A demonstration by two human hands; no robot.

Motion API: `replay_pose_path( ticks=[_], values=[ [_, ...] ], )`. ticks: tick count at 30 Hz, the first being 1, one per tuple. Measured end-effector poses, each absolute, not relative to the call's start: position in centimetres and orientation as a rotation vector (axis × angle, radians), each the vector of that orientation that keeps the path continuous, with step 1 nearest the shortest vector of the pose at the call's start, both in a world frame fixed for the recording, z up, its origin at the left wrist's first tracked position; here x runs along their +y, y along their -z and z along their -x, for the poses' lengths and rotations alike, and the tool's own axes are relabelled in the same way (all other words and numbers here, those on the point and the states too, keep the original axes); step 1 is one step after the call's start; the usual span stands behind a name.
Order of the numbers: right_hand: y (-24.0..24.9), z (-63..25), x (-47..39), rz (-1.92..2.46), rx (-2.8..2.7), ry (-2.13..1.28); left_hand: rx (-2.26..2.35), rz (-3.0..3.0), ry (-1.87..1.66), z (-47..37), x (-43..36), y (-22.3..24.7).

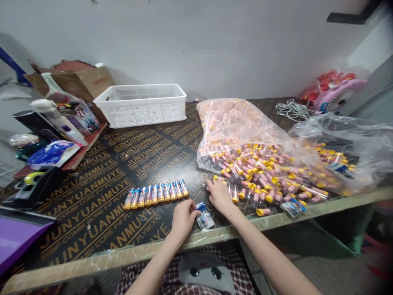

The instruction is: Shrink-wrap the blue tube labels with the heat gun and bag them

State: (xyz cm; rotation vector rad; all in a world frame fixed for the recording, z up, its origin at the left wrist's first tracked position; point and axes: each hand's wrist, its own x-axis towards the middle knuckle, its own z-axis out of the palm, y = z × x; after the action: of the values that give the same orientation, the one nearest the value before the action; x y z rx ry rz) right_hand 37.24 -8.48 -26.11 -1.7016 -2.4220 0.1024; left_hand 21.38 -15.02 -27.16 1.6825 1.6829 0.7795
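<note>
My left hand (183, 216) is closed at the table's front edge, its thumb and fingers at the top of a small stack of blue-and-clear labels (204, 218). My right hand (218, 194) reaches to the left side of a heap of small clear tubes with yellow caps and pink contents (264, 179); its fingertips are near a tube, and whether they grip it is unclear. Left of my hands lies a row of several tubes wrapped in blue labels (156, 194), side by side. Another small pile of labels (293, 207) rests at the front edge, right of the heap.
A white basket (144, 107) stands by the wall. An open plastic bag (236, 123) of tubes lies behind the heap, another bag (365, 143) at right. A pink fan (337, 98), white cord (293, 110), tape dispenser (32, 184) and purple box (23, 237) flank the table.
</note>
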Motion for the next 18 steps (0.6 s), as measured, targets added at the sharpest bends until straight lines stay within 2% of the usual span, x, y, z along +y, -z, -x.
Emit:
replay_pose_path(
  ticks=[9,14,18],
  values=[
    [26.2,-38.4,-10.1,1.528,-2.134,-0.472,1.572,-1.694,-0.873,-21.1,-15.3,27.8],
    [26.7,-38.6,-9.1,1.425,-2.159,-0.533,1.66,-1.854,-0.859,-21.2,-15.6,27.4],
    [26.1,-38.8,-7.7,1.331,-2.181,-0.676,1.501,-1.906,-0.953,-21.5,-16.5,26.4]
  ],
)
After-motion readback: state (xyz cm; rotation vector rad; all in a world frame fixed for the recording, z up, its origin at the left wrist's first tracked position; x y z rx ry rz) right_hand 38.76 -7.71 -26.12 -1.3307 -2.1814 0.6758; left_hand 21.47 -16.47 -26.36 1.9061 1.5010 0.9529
